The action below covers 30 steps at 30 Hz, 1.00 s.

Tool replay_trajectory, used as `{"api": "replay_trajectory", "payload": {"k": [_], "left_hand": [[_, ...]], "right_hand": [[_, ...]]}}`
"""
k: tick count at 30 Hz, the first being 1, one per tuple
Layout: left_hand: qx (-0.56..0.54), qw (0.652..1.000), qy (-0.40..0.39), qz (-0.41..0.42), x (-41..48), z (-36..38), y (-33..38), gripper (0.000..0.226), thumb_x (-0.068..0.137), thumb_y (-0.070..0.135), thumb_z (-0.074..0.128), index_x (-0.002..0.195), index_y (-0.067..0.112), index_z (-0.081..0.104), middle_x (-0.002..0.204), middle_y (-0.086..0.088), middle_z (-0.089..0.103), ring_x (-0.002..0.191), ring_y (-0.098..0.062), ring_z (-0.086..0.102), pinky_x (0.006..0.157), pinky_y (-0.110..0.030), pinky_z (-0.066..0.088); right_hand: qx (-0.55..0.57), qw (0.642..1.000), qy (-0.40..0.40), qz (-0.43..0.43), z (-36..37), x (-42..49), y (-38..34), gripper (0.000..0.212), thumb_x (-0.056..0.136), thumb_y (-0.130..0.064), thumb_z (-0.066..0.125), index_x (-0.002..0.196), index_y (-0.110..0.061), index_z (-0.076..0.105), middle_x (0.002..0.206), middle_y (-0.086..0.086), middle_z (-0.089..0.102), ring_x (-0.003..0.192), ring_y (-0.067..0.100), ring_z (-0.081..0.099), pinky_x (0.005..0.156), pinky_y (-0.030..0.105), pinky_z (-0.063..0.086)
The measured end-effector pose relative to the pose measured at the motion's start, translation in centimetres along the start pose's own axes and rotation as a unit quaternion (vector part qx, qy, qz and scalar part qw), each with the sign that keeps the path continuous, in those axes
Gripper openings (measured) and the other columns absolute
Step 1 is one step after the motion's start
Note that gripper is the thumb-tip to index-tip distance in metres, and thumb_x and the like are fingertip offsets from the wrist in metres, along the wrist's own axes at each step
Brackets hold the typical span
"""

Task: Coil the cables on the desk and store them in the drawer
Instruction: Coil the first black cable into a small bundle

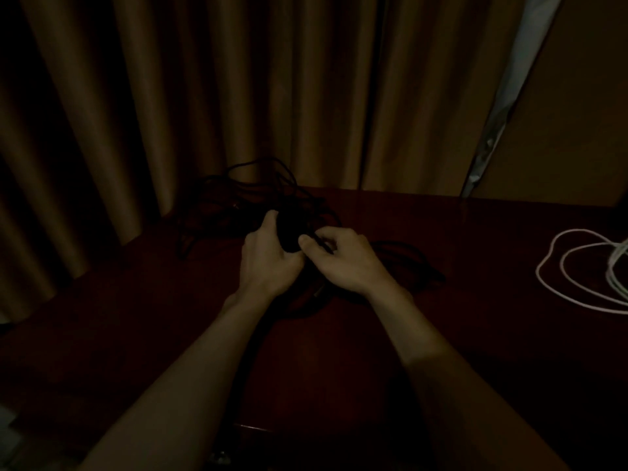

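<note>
Observed: left hand [268,258] grips black cable [292,226] bundle; right hand [346,260] pinches one strand. Cable likely light, limp, tangle-prone; hold gathered loops at bundle centre.

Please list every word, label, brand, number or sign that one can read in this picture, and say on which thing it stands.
None: no text can be read anywhere.
The black cable, gripped by the left hand and pinched by the right hand, shows no print; the picture is too dark to reveal any small marking.
The white cable, desk and curtain carry no lettering.
</note>
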<state>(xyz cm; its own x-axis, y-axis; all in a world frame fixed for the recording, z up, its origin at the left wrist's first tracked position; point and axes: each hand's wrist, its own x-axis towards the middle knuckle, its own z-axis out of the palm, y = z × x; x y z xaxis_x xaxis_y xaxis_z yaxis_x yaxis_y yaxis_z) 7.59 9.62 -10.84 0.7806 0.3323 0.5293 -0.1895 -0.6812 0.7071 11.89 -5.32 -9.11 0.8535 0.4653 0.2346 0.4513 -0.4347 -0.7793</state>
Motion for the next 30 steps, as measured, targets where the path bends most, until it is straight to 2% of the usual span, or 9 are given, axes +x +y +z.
{"api": "replay_trajectory", "payload": {"k": [3, 7, 13, 16, 18, 21, 23, 26, 30], "left_hand": [[0.053, 0.998, 0.001, 0.027, 0.2, 0.4, -0.2, 0.018, 0.093, 0.015, 0.065, 0.106, 0.017, 0.053, 0.089, 0.001, 0.064, 0.077, -0.016, 0.065, 0.063, -0.035, 0.057], [0.033, 0.995, -0.074, 0.058, 0.2, 0.7, 0.0, 0.033, 0.091, 0.023, 0.072, 0.119, 0.022, 0.053, 0.107, 0.003, 0.064, 0.094, -0.011, 0.064, 0.078, -0.032, 0.058], [-0.144, 0.973, -0.176, 0.031, -0.1, -0.4, 0.4, 0.037, 0.101, 0.016, 0.065, 0.137, 0.022, 0.058, 0.124, 0.007, 0.069, 0.114, -0.007, 0.067, 0.097, -0.031, 0.057], [-0.171, 0.97, -0.167, 0.04, 0.0, -0.9, 0.2, 0.036, 0.096, 0.012, 0.073, 0.13, 0.016, 0.064, 0.119, 0.006, 0.073, 0.111, -0.007, 0.07, 0.093, -0.027, 0.058], [-0.172, 0.973, -0.149, 0.034, 0.1, -1.0, 0.1, 0.03, 0.09, 0.008, 0.079, 0.117, 0.008, 0.065, 0.105, 0.002, 0.074, 0.098, -0.005, 0.071, 0.08, -0.022, 0.057], [-0.182, 0.972, -0.146, 0.029, 0.1, -0.9, -0.1, 0.037, 0.085, -0.001, 0.081, 0.103, -0.004, 0.048, 0.087, -0.012, 0.065, 0.076, -0.014, 0.065, 0.065, -0.029, 0.052], [-0.199, 0.967, -0.159, 0.028, 0.0, -0.8, -0.3, 0.042, 0.085, -0.004, 0.08, 0.104, -0.003, 0.043, 0.085, -0.006, 0.064, 0.074, -0.017, 0.063, 0.063, -0.034, 0.051], [-0.175, 0.971, -0.159, 0.022, 0.0, -0.7, -0.3, 0.055, 0.077, 0.019, 0.085, 0.11, 0.006, 0.043, 0.091, -0.001, 0.065, 0.074, -0.012, 0.064, 0.061, -0.034, 0.052], [-0.094, 0.984, -0.149, 0.023, 0.0, -0.8, 0.3, 0.058, 0.072, 0.042, 0.076, 0.118, 0.022, 0.048, 0.097, 0.006, 0.068, 0.075, -0.004, 0.068, 0.06, -0.024, 0.055]], "right_hand": [[0.041, 0.999, -0.023, 0.006, 0.4, -0.1, -0.3, 0.052, 0.089, -0.068, 0.062, 0.116, -0.025, 0.072, 0.103, -0.012, 0.073, 0.1, 0.01, 0.07, 0.094, 0.041, 0.058], [0.094, 0.995, 0.028, -0.015, 0.0, 0.1, 0.7, 0.035, 0.098, -0.048, 0.065, 0.099, -0.014, 0.075, 0.098, -0.001, 0.076, 0.094, 0.012, 0.072, 0.09, 0.04, 0.06], [0.123, 0.992, 0.029, -0.015, -1.1, 0.2, 1.7, 0.033, 0.098, -0.046, 0.066, 0.105, -0.016, 0.076, 0.099, -0.001, 0.077, 0.095, 0.016, 0.074, 0.09, 0.044, 0.061], [0.123, 0.992, 0.015, -0.021, -1.5, -0.1, 1.7, 0.028, 0.099, -0.044, 0.065, 0.094, -0.018, 0.076, 0.087, -0.008, 0.077, 0.084, 0.01, 0.074, 0.073, 0.033, 0.061], [0.118, 0.993, 0.002, -0.017, -1.6, -0.4, 1.4, 0.027, 0.1, -0.042, 0.064, 0.088, -0.02, 0.074, 0.077, -0.014, 0.073, 0.075, 0.003, 0.071, 0.063, 0.023, 0.055], [0.145, 0.989, -0.035, -0.004, -1.8, -0.7, 1.0, 0.033, 0.102, -0.04, 0.062, 0.102, -0.009, 0.073, 0.088, 0.005, 0.077, 0.079, 0.018, 0.076, 0.072, 0.037, 0.063], [0.171, 0.983, -0.06, 0.026, -1.9, -0.8, 0.7, 0.034, 0.103, -0.038, 0.061, 0.11, -0.006, 0.07, 0.08, 0.004, 0.072, 0.068, 0.011, 0.072, 0.061, 0.03, 0.058], [0.182, 0.978, -0.08, 0.068, -2.0, -0.9, 0.6, 0.028, 0.102, -0.038, 0.062, 0.11, -0.011, 0.069, 0.076, -0.005, 0.063, 0.065, 0.005, 0.057, 0.052, 0.021, 0.042], [0.151, 0.984, -0.063, 0.07, -2.1, -0.6, 0.8, 0.035, 0.099, -0.042, 0.065, 0.089, -0.008, 0.066, 0.078, 0.002, 0.067, 0.071, 0.013, 0.062, 0.067, 0.03, 0.052]]}}
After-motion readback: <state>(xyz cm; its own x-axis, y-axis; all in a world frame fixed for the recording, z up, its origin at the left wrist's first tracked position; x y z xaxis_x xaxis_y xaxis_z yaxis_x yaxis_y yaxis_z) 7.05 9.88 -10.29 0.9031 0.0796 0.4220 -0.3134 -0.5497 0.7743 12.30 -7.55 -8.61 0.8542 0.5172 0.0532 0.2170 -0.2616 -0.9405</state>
